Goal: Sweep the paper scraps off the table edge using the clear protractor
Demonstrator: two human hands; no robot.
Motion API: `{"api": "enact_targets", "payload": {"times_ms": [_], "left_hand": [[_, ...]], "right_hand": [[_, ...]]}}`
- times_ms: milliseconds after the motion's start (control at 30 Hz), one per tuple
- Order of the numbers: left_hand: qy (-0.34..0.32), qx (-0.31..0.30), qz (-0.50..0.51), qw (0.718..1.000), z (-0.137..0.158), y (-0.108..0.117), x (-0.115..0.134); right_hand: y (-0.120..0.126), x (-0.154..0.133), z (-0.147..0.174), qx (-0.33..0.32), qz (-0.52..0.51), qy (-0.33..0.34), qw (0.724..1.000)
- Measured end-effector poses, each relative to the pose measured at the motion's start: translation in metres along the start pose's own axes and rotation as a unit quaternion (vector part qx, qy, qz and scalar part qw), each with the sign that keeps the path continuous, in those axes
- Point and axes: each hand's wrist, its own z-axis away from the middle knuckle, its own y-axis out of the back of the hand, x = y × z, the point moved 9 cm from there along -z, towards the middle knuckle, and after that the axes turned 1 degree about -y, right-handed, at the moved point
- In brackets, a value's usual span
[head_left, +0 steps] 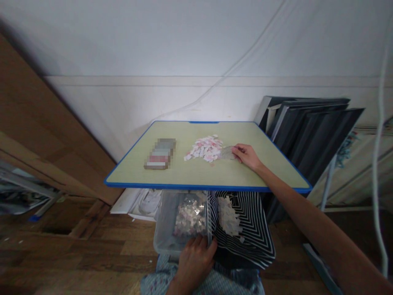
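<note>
My right hand [246, 155] is over the tabletop, its thumb and fingers closed on a thin, flat greyish piece [227, 153]. That piece touches the right side of a pile of small white and pink flat pieces [206, 148]. Below the table edge, my left hand [196, 256] grips the near right corner of a clear plastic bin [164, 241], fingers over its rim. Inside the bin lies a heap of shiny, pale pinkish pieces [190, 216]. Right beside it, a black-and-white striped container [256, 233] holds pale flat pieces [229, 217].
A blurred-out rectangular object [160, 153] lies on the left of the blue-edged table [245, 174]. Dark flat panels [307, 135] lean at the right by the wall. A white cable [380, 164] hangs far right. White boxes [143, 205] sit on the floor.
</note>
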Motion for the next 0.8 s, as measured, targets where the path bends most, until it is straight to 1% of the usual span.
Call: {"api": "enact_targets", "payload": {"times_ms": [67, 233, 367, 500, 600, 800], "left_hand": [[-0.001, 0.002, -0.001, 1.000, 0.000, 0.001, 0.000], [0.003, 0.004, 0.001, 1.000, 0.000, 0.001, -0.001], [0.000, -0.003, 0.006, 1.000, -0.001, -0.001, -0.001], [0.005, -0.007, 0.003, 1.000, -0.002, 0.001, -0.002], [0.007, -0.011, -0.001, 1.000, -0.002, 0.002, -0.001], [0.004, -0.013, 0.004, 1.000, -0.001, 0.002, 0.000]], "right_hand": [[-0.003, -0.001, 0.001, -0.014, 0.001, 0.002, 1.000], [-0.001, -0.003, 0.001, 0.003, 0.004, 0.008, 1.000], [-0.002, -0.003, 0.002, -0.009, 0.006, 0.008, 1.000], [0.001, -0.003, 0.003, -0.007, 0.009, 0.011, 1.000], [-0.003, -0.004, 0.004, -0.032, 0.018, 0.014, 0.999], [-0.020, -0.012, 0.008, -0.094, 0.033, 0.030, 0.995]]}}
